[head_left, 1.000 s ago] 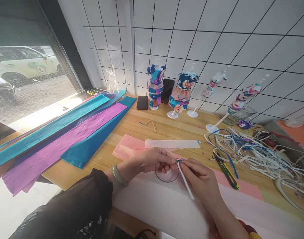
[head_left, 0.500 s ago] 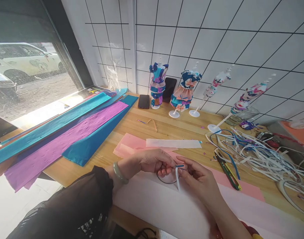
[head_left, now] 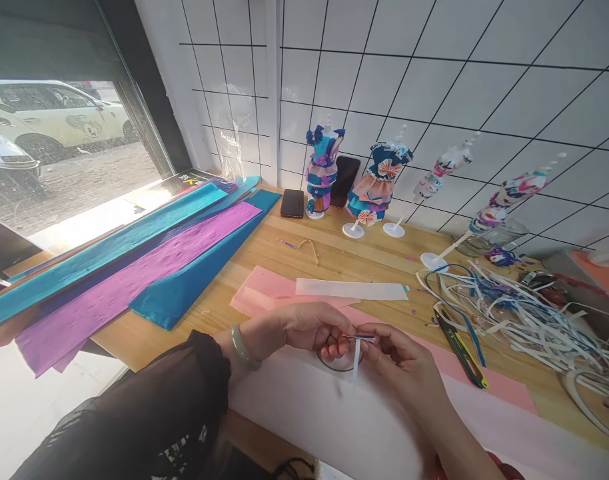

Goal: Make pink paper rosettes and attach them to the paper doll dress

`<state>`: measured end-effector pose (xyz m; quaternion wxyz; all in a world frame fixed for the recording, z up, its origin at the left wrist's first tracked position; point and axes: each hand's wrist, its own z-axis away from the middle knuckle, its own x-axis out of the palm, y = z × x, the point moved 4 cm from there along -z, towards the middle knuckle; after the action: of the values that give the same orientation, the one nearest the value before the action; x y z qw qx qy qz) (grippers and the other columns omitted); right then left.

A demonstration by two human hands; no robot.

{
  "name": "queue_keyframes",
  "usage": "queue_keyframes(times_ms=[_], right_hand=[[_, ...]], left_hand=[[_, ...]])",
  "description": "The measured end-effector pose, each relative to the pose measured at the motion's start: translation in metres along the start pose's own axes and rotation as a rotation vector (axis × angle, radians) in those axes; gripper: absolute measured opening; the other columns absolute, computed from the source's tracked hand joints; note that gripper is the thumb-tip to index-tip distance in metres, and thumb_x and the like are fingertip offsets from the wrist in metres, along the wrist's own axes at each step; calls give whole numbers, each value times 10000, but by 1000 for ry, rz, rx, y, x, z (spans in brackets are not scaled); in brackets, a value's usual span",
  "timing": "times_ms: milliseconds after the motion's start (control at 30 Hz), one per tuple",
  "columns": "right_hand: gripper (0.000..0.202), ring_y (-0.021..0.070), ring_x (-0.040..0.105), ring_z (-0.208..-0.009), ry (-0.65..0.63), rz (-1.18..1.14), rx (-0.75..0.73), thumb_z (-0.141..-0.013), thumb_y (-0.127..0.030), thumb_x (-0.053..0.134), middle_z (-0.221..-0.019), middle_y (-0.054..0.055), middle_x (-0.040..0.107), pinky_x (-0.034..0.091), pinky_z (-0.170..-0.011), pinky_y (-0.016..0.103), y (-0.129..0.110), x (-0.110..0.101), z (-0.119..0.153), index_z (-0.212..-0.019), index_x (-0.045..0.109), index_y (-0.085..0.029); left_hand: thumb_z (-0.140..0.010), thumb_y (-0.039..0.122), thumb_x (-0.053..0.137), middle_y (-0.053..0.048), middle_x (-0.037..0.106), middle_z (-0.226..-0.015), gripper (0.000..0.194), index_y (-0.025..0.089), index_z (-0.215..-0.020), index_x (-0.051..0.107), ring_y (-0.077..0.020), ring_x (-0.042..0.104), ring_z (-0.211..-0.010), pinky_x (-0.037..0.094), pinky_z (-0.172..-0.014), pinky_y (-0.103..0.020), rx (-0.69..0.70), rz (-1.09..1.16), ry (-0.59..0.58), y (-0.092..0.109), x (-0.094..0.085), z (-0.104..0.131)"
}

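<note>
My left hand (head_left: pixel 318 330), with a pale green bangle (head_left: pixel 245 348) at its wrist, pinches one end of a small folded piece (head_left: pixel 366 336) showing blue and pink. The fingertips of my right hand (head_left: pixel 403 357) grip the other end. From between them hangs a narrow white strip (head_left: pixel 356 360); whether it is paper or tape I cannot tell. Under my fingers a dark curved rim (head_left: pixel 334 367) shows, mostly hidden by the hands. Both hands are over a large pale pink sheet (head_left: pixel 304 400) on the table.
Crepe-like purple paper (head_left: pixel 149 273) and teal paper (head_left: pixel 104 257) stretch across the left. A green-yellow cutter (head_left: pixel 462 350) lies right, beside a tangle of white strips (head_left: pixel 529 320). Small dressed mannequins (head_left: pixel 322 173) and a phone (head_left: pixel 292 203) stand along the wall. A white strip (head_left: pixel 352 289) lies ahead.
The folded piece has tilted so its blue face now shows as a thin edge. Both hands keep their pinch. The whole view has shifted slightly.
</note>
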<state>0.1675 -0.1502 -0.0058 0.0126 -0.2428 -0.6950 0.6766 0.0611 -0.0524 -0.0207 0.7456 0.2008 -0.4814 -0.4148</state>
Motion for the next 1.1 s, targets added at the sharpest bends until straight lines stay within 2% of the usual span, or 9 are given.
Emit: queue_keyframes(times_ms=[267,400,500,600,667,767,900,1100], right_hand=[[173,178,633,-668,-31,30,-49,-737,-320,631,-775,44,708,530,-617,272,-2,-2,-2,-860,715,-233],[181,185,622,-689,-37,36,10,-750,-357,606,-737,34,693,507,-614,267,0,-3,-3,-826,708,-229],[195,153,560,-573,11,33,83,-745,-388,601,-644,18,650,448,-506,241,7,-6,-5,-743,691,-215],[212,117,457,-464,53,-39,155,-733,-405,610,-524,-19,550,359,-422,219,11,-8,-7,-773,680,-210],[235,101,406,-438,67,-98,202,-721,-423,623,-488,-40,491,322,-410,213,13,-7,-7,-782,668,-200],[283,88,372,-437,85,-157,254,-706,-459,636,-487,-49,461,289,-416,210,13,-5,-7,-759,647,-180],[311,79,351,-444,84,-177,267,-717,-467,632,-489,-53,440,256,-420,202,14,-2,-7,-778,643,-163],[335,91,376,-465,77,-138,252,-740,-450,615,-536,-39,468,270,-423,212,16,0,-5,-898,645,-156]], left_hand=[[-699,217,531,-19,555,-505,172,105,-573,567,-68,466,-407,325,-404,-188,18,30,-14,-1,-1,-1],[-721,237,538,-17,552,-537,160,116,-619,566,-87,487,-433,366,-434,-214,131,-80,47,3,0,0],[-741,266,575,-6,570,-628,134,135,-767,584,-84,512,-505,405,-498,-219,329,-177,148,9,2,2],[-725,290,624,-31,613,-800,235,153,-913,595,-101,563,-673,445,-616,-225,533,-367,342,14,5,7],[-729,302,618,-48,631,-885,253,161,-940,618,-119,572,-761,450,-666,-227,603,-548,483,15,8,10],[-749,255,571,-19,652,-816,239,191,-962,655,-106,564,-707,444,-640,-212,629,-788,630,14,11,13],[-758,221,533,-3,676,-789,236,202,-943,679,-104,578,-695,444,-639,-200,688,-905,702,15,13,15],[-772,233,518,-9,704,-816,229,197,-910,697,-117,615,-717,460,-645,-208,706,-885,739,14,9,12]])
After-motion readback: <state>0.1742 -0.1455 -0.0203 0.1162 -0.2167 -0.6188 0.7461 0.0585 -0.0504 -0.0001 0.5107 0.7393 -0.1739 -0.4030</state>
